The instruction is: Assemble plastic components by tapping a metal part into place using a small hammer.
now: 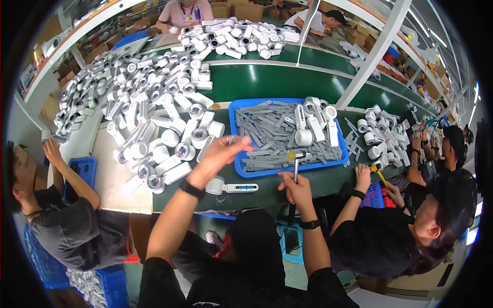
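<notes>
My right hand (pixel 296 189) is closed round the handle of a small hammer (pixel 297 155) with a yellowish head, held upright at the table's front edge. My left hand (pixel 222 156) is raised over the near left corner of a blue tray (pixel 234 162), its fingers stretched to the right and nothing visible in them. Below it, a white handheld device (pixel 240 188) with a round head lies on the table, a long slot in its handle facing up and showing blue inside. Loose grey strips (pixel 267 126) fill the tray, and several white devices (pixel 314 123) rest on them at the right.
A large heap of white devices (pixel 154 113) covers the left of the green table (pixel 246 82). A smaller pile (pixel 382 133) lies to the right. Co-workers sit close on both sides; the right one's hand (pixel 362 177) is near another yellow-headed hammer (pixel 379 172). A post (pixel 370 56) rises behind the tray.
</notes>
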Action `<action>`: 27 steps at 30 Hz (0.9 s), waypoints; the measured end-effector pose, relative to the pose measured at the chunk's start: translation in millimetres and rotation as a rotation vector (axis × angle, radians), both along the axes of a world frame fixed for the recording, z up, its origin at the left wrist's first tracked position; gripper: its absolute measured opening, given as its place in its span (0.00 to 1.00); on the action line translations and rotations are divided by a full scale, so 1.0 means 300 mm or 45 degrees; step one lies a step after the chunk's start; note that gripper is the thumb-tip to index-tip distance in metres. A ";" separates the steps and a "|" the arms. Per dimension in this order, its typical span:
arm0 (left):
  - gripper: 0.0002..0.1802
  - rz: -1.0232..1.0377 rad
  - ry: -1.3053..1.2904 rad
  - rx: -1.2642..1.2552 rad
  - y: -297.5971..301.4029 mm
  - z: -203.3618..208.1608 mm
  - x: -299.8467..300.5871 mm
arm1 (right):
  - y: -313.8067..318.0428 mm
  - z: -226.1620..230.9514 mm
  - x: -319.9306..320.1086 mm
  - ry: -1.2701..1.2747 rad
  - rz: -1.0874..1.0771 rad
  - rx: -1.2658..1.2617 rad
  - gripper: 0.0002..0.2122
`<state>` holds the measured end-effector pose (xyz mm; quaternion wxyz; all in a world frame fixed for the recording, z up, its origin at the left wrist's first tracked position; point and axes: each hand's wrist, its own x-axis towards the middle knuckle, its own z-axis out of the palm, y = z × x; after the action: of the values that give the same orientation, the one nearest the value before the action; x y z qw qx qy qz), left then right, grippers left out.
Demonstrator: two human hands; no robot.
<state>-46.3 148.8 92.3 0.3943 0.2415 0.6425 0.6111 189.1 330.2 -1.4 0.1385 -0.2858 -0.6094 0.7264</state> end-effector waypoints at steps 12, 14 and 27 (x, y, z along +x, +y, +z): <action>0.27 0.071 0.573 0.283 -0.118 -0.145 0.293 | -0.198 0.248 -0.147 0.014 0.248 -0.238 0.13; 0.33 0.308 0.352 0.365 -0.128 -0.157 0.307 | -0.194 0.238 -0.140 0.002 0.228 -0.289 0.12; 0.14 0.707 1.030 0.059 -0.289 -0.257 0.158 | -0.159 0.089 -0.112 -0.211 0.283 0.231 0.11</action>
<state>1.1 62.1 15.1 -0.0703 0.2878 0.7706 0.5643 155.6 282.6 25.3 0.0319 -0.2619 -0.7098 0.6532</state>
